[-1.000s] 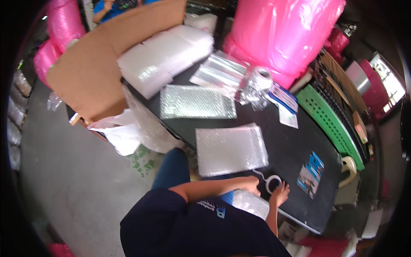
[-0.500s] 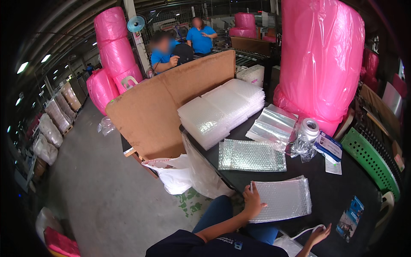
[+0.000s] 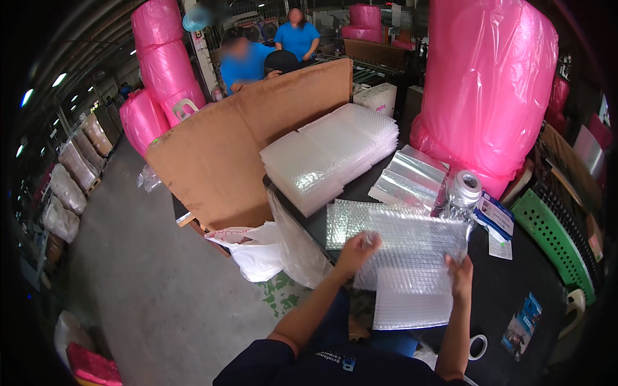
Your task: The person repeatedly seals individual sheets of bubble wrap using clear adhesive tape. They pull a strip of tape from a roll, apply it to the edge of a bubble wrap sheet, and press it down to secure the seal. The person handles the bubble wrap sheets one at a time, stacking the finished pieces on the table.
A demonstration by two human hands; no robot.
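A clear bubble wrap sheet (image 3: 418, 241) is raised between my hands. My left hand (image 3: 359, 252) is closed on its left edge, fingers slightly blurred. My right hand (image 3: 459, 275) grips its right edge, thumb on top. Below it, a stack of bubble wrap (image 3: 412, 310) lies at the near edge of the black table (image 3: 515, 283), partly covered. Just beyond, a second flat bubble wrap pile (image 3: 344, 222) is half hidden by the raised sheet. A white tape ring (image 3: 477, 347) rests near my right forearm.
A tall bubble wrap stack (image 3: 328, 154) stands by a brown board (image 3: 219, 148). Clear plastic sheets (image 3: 409, 177), tape rolls (image 3: 465, 186), a blue-white packet (image 3: 494, 212) and a printed card (image 3: 523, 325) lie on the table. Pink wrapped rolls (image 3: 483, 90) rise behind. Two people in blue are beyond.
My right hand has left the white tape ring and come up to the bubble wrap. A sheet is now lifted off the near stack between both hands. The view has shifted slightly.
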